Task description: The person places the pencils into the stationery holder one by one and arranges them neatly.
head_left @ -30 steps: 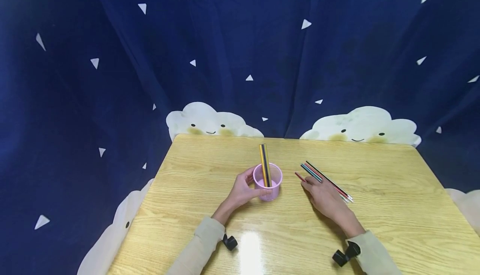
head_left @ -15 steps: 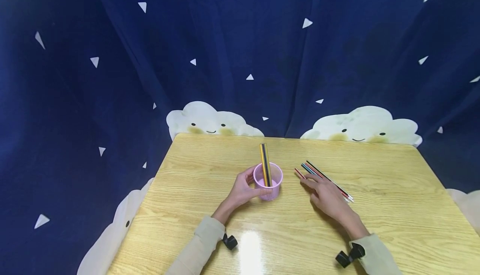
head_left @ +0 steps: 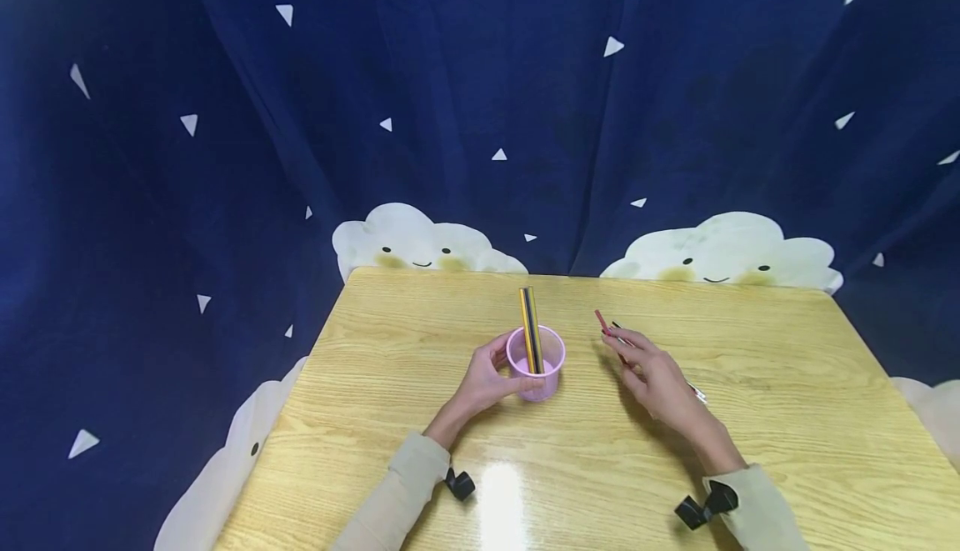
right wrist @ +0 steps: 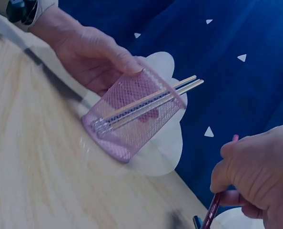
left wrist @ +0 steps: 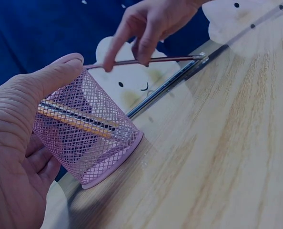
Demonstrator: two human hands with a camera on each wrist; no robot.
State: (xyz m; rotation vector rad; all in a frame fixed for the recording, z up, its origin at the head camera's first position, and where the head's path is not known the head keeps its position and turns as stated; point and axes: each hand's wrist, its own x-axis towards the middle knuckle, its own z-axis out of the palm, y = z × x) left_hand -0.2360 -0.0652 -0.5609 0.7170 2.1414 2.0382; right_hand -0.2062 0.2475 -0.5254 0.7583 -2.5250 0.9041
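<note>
My left hand [head_left: 480, 384] grips a pink mesh pencil cup [head_left: 552, 384], which stands upright on the table. Yellow and dark striped pencils [head_left: 528, 318] lean inside it, rising above the rim. To the right of the cup, my right hand [head_left: 662, 388] pinches a red pencil [head_left: 601, 320] between thumb and fingers. In the left wrist view the red pencil [left wrist: 177, 59] is lifted at one end, and its far end is close to the other loose pencils [left wrist: 163, 93]. Those pencils lie on the table, mostly hidden beneath my right hand in the head view.
The light wooden table [head_left: 420, 309] has its far edge against a dark blue curtain [head_left: 465, 101] printed with white triangles and clouds. A black wrist camera [head_left: 460, 485] sits at my left cuff, another camera [head_left: 693, 512] at my right.
My right hand has taken hold of the red pencil and raised its near-cup end off the table, shifting slightly up and over the loose pencils. My left hand and the cup stay put.
</note>
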